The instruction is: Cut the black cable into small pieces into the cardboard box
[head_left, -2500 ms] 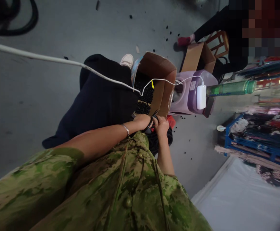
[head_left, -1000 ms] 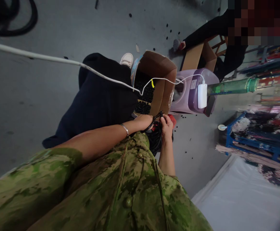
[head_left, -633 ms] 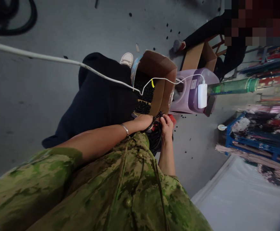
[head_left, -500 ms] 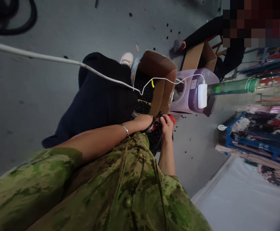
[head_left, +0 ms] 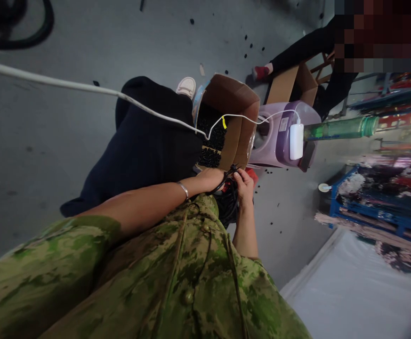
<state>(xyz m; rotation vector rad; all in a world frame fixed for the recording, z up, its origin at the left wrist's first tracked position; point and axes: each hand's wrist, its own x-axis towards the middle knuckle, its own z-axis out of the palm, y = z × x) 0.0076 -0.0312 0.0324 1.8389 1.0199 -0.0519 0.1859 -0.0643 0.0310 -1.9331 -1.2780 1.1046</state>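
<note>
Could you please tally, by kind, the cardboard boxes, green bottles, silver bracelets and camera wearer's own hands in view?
Cardboard boxes: 2
Green bottle: 1
Silver bracelet: 1
Hands (left hand, right hand): 2
Total: 6
The black strands are too tangled to count.

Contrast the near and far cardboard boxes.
The near box looks larger than the far box. Black pieces show in the near box; the far box's inside looks dark. The near box is by the left hand, the far box by a co-worker's leg. Both are open cardboard.

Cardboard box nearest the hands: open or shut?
Open: nothing closes off the cardboard box, and many small black pieces show inside it.
</note>
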